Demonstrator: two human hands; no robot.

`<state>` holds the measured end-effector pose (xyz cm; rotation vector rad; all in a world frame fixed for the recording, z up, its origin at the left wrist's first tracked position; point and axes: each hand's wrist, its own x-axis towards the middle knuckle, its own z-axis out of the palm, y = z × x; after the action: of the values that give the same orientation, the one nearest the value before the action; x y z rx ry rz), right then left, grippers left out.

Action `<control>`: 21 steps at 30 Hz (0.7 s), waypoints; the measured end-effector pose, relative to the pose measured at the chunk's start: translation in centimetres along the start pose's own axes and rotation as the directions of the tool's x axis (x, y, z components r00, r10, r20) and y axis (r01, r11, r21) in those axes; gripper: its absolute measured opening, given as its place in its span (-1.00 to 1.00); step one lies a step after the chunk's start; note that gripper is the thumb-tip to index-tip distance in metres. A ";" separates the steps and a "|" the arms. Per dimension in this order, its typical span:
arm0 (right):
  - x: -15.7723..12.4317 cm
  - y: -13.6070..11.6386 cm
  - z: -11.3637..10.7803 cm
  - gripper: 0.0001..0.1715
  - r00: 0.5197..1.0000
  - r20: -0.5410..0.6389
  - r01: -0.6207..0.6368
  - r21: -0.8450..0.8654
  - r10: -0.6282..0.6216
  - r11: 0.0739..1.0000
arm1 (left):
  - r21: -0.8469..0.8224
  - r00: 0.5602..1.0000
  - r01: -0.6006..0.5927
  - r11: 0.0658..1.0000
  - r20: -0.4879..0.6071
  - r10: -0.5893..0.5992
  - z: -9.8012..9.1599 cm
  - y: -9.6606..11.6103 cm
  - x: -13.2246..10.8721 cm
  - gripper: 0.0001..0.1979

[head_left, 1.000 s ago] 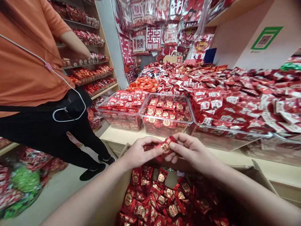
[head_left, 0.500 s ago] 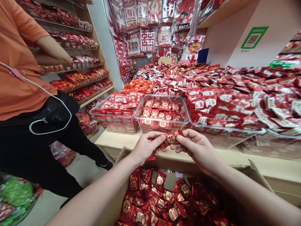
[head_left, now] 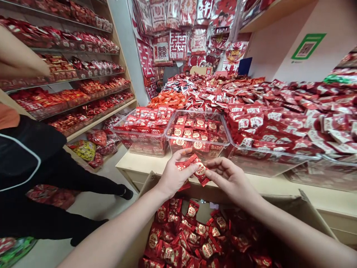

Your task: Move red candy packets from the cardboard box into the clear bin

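My left hand [head_left: 176, 174] is closed around a few small red wrapped candies. The front wrapped candy [head_left: 200, 169], with a gold round emblem, sits tilted under its thumb. My right hand [head_left: 227, 175] has its thumb and fingertips at the right edge of that same candy, the other fingers curled. Both hands are above the far edge of an open cardboard box [head_left: 309, 212]. Loose candies [head_left: 192, 236] of the same red and gold kind lie in it. Just beyond the hands, a clear plastic bin [head_left: 198, 146] contains matching candies in upright rows.
Left of that bin stands another clear bin [head_left: 145, 139] of red packets; a wider bin [head_left: 267, 160] is on the right. Piled packets cover the counter [head_left: 131, 163] behind. Shelves [head_left: 100, 108] line the left wall. A person in black trousers [head_left: 83, 178] stands at left.
The front candy has turned from nearly level to tilted, and has moved slightly towards my left hand. My view has shifted left, and the person has moved further towards the left edge.
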<state>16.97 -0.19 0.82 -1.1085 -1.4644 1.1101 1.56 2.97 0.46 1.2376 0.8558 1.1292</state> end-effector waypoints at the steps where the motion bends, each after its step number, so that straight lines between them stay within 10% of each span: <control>1: 0.1 0.1 0.0 -0.79 1.000 -0.003 -0.016 0.002 0.016 1.000 | 0.009 1.000 0.000 1.000 0.007 0.000 0.0 0.0 -0.1 -0.52; 14: 0.1 -0.1 -0.3 -0.72 0.981 0.115 0.190 -0.422 -0.155 0.887 | 0.201 0.965 0.018 0.979 0.253 -0.070 0.1 0.4 -0.7 -0.51; 21: 0.5 -0.3 -0.9 -0.75 1.000 -0.003 -0.018 -0.162 0.018 0.987 | 0.219 0.951 0.082 0.972 0.274 -0.141 0.1 0.5 -0.7 -0.48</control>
<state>17.72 0.36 1.28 -1.2365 -1.5682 1.0166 1.34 2.30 0.94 1.4631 0.8223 0.7585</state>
